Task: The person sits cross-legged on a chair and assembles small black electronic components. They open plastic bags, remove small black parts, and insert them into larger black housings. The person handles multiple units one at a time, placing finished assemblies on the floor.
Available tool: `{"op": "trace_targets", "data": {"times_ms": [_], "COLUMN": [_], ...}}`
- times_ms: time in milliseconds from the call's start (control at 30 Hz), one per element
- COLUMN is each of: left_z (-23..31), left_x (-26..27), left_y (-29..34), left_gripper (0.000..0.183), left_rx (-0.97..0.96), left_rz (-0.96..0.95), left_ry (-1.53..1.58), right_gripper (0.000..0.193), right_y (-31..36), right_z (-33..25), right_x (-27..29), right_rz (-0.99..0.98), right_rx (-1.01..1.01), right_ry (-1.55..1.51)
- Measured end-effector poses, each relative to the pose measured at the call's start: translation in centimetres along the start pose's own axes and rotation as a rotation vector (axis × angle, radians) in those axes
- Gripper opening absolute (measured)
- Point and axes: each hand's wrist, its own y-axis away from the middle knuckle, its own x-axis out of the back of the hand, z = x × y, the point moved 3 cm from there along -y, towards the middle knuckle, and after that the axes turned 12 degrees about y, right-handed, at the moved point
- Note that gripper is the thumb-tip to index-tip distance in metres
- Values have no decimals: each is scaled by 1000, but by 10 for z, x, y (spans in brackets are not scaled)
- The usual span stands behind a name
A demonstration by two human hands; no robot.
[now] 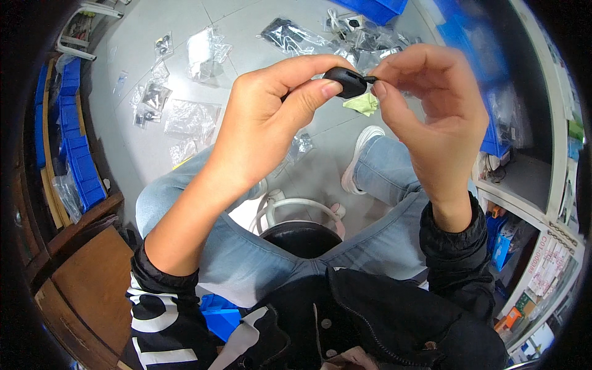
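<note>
In front of me, above the floor, I hold up a small black oval case (346,84), shaped like a key fob. My left hand (262,114) pinches it between thumb and bent fingers from the left. A thin black tip (370,79) sticks out of the case's right end. My right hand (441,108) has thumb and index finger closed on this tip, its other fingers curled. Whether the tip is a separate part or belongs to the case I cannot tell.
Clear plastic bags (206,55) lie on the grey floor, several with dark parts (287,34) inside. A crumpled yellow-green piece (362,106) lies beyond my hands. Blue bins (80,166) line the left. A white-framed shelf (512,203) stands close on the right. A black stool seat (302,237) is between my legs.
</note>
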Motion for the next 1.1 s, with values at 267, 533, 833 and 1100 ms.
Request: {"op": "trace_targets", "data": {"times_ms": [267, 533, 833, 1100], "left_z": [4, 6, 5, 2], "left_x": [-1, -4, -4, -3], "left_y": [2, 1, 1, 1], "left_gripper": [19, 19, 18, 19], "left_rx": [-88, -211, -236, -115], "left_rz": [44, 56, 42, 40], "left_ry": [-69, -203, -195, -72], "right_gripper": [23, 22, 22, 21], "right_y": [3, 1, 2, 1], "right_z": [-12, -17, -17, -16], "right_x": [3, 4, 3, 3], "right_rz": [59, 97, 92, 72], "right_rx": [204, 301, 324, 306], "right_ry": [277, 378, 394, 392]}}
